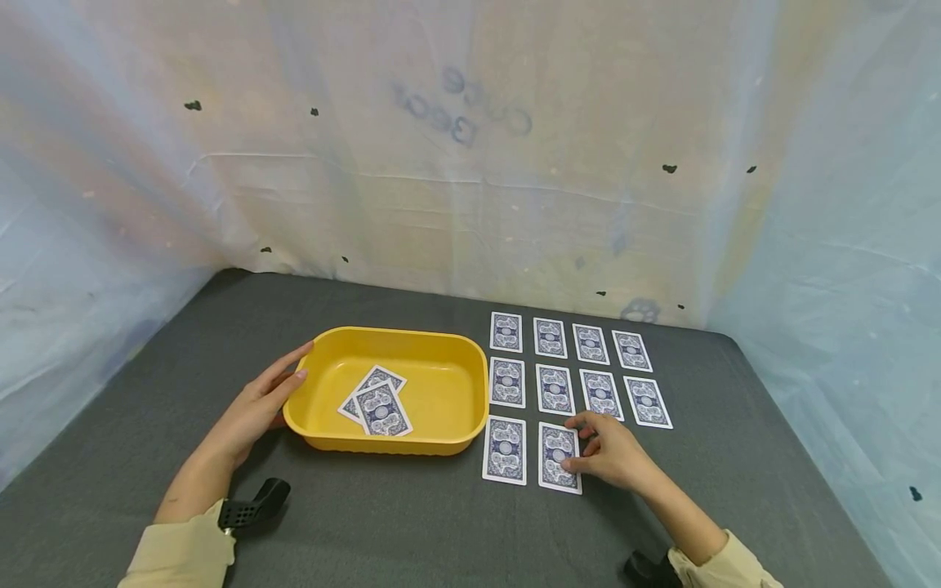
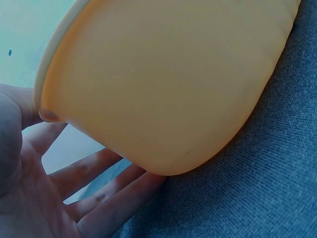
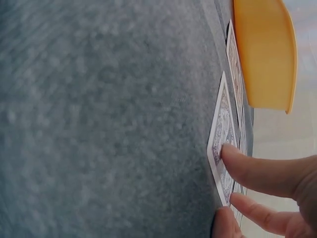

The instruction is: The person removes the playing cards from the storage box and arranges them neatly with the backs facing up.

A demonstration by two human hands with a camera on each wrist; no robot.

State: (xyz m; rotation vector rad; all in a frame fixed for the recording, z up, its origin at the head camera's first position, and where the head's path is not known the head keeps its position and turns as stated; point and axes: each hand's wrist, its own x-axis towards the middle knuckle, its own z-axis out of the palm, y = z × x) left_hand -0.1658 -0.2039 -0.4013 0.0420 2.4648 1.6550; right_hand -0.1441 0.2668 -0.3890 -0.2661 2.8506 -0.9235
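Note:
A yellow plastic tray (image 1: 441, 447) stands on the dark grey tabletop. Inside it lie two overlapping playing cards (image 1: 384, 411), blue patterned backs up. My left hand (image 1: 253, 408) holds the tray's left end, thumb over the rim; in the left wrist view its fingers (image 2: 106, 196) reach along the outer wall. To the tray's right, more cards lie back up in rows. Over the nearest row, my right hand (image 1: 613, 449) touches the right-hand card (image 1: 556, 469): the thumb rests on its back, other fingertips are at its right edge. That card lies flat on the table.
Left of the touched card lies another card (image 1: 505, 453), close to the tray. Behind are a middle row (image 1: 555, 389) and a far row (image 1: 550, 337) of cards. Pale sheeting (image 1: 470, 220) hangs behind the table and at both sides.

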